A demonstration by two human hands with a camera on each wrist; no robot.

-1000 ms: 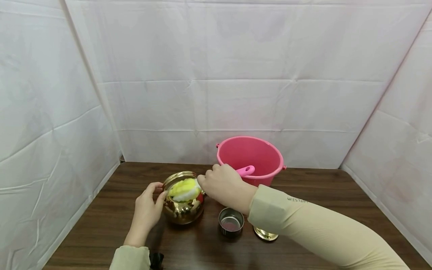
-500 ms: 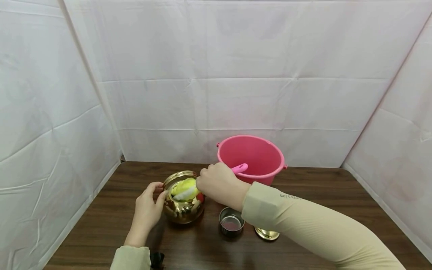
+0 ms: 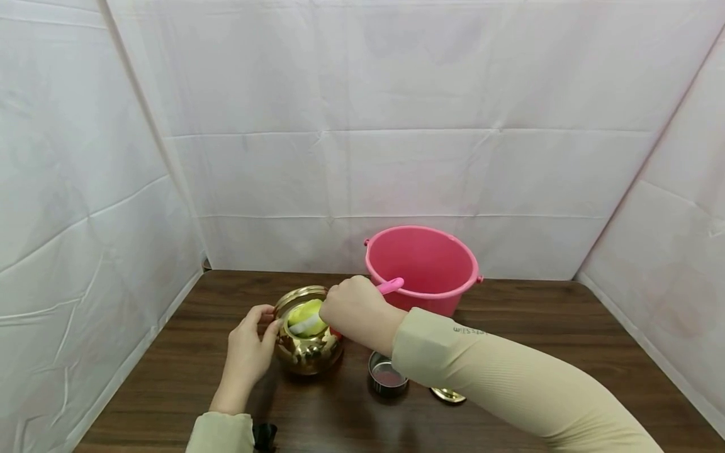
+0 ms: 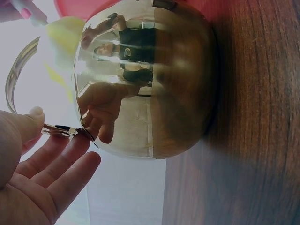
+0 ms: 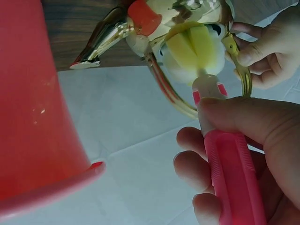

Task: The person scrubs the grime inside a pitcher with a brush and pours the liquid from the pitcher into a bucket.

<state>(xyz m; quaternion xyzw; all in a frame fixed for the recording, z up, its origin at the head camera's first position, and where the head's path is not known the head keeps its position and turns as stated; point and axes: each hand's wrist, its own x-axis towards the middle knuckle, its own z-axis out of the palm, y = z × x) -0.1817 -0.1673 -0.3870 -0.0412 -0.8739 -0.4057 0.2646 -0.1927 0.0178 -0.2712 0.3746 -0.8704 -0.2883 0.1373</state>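
Observation:
A shiny gold kettle (image 3: 308, 357) stands upright on the table, its lid off and its hoop handle raised. My left hand (image 3: 246, 352) pinches the side of that handle (image 4: 58, 129) between thumb and fingers. In my right hand (image 3: 357, 311) is a sponge brush with a pink grip (image 5: 234, 173), the thumb lying along it. The brush's yellow and white sponge head (image 5: 197, 49) sits in the kettle's mouth, its lower part hidden inside. The spout (image 5: 101, 42) shows in the right wrist view, with a red patch at its base.
Behind the right hand stands a pink bucket (image 3: 421, 303). A small steel bowl (image 3: 387, 385) lies in front of the right forearm, and a gold lid (image 3: 449, 396) is partly covered by the sleeve. White cloth walls (image 3: 340, 176) enclose the dark wooden table (image 3: 170, 377).
My right hand has shifted left and slightly down, tilting the brush so its sponge head sinks deeper into the kettle. The left hand and kettle stay nearly still.

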